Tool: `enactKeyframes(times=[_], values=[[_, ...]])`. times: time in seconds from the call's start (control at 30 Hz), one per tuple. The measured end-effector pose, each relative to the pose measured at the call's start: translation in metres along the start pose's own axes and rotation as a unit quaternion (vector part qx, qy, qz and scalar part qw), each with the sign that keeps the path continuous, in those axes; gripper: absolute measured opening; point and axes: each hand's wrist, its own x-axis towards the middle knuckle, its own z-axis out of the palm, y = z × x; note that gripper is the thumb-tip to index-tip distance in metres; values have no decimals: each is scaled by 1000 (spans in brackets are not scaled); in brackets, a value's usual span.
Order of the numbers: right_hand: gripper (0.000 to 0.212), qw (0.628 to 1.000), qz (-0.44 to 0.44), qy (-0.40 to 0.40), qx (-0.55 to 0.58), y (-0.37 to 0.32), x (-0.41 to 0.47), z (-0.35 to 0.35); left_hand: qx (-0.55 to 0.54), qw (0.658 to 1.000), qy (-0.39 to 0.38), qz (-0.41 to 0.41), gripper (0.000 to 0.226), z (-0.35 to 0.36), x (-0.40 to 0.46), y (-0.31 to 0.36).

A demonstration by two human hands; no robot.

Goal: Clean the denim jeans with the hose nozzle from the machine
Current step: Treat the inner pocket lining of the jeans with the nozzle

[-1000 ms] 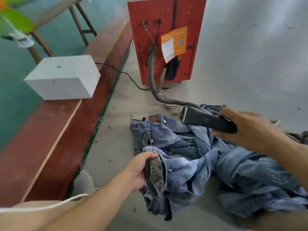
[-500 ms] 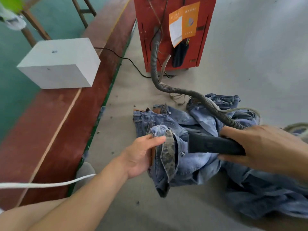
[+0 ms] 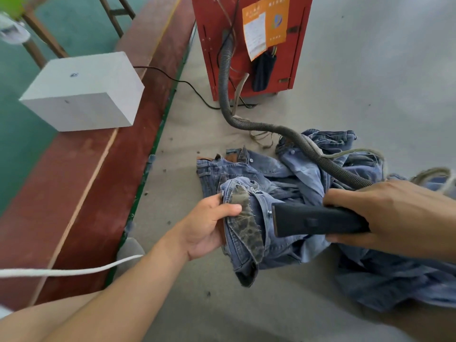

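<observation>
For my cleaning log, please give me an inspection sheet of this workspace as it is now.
Surface: grey table, small dark specks on it.
Job's things: denim jeans crumpled; black hose nozzle close to the held denim fold; grey hose runs from the red machine.
Clutter: loose cord by the hose.
Hands: left hand grips a fold of the jeans; right hand grips the nozzle.
Cables: black cable to the machine; white cord.
Surroundings: white box on a red bench; green floor.

Grey concrete floor (image 3: 370, 82), red-brown wooden ledge (image 3: 81, 188), a white block (image 3: 84, 95) resting on it
</observation>
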Motion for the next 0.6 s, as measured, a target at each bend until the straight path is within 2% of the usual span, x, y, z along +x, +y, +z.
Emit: enactKeyframes(times=[0.2, 0.37, 0.43, 0.47, 0.53, 0.6], values=[[44, 998, -34, -48, 26, -26, 4, 2, -13, 999, -29, 8, 46, 8, 5, -6], [50, 998, 4, -6, 60, -25, 14, 1, -49, 998, -36, 17, 48, 4, 7, -7], [46, 997, 26, 23, 73, -18, 13, -1, -28, 999, -44, 5, 45, 3, 10, -7], [46, 995, 38, 38, 79, -15, 12, -3, 4, 1000, -22, 0, 42, 3, 14, -6], [47, 991, 65, 73, 93, -11, 10, -5, 119, 987, 107, -5, 34, 2, 20, -7], [45, 984, 80, 113, 108, -10, 10, -8, 239, 936, 258, -16, 44, -5, 25, -16]])
